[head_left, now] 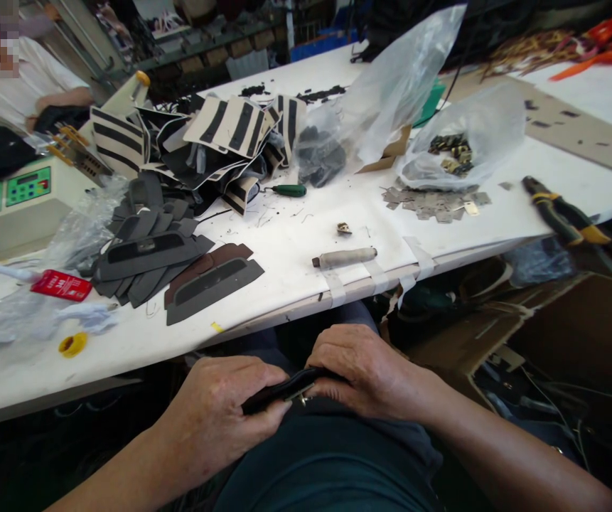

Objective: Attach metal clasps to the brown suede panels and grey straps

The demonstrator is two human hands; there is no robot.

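Both of my hands are closed on one dark, narrow piece (283,388) that looks like leather, held just above my lap. My left hand (225,398) pinches its left end between thumb and fingers. At the other end, my right hand (356,370) grips with the fingers on top and the thumb below. A small shiny metal fitting (302,400) shows at the piece's lower edge, between the two thumbs. Most of the piece is hidden by my fingers, so its exact kind cannot be told. The white table's front edge (306,307) lies just beyond my hands.
Dark grey panels (215,288) are stacked near the front edge. Around them lie a wrapped rod (345,257), a green-handled tool (288,190), metal plates (428,204), a bag of fittings (490,142) and pliers (561,210). A cardboard box (577,341) stands lower right; another person (28,78) is at far left.
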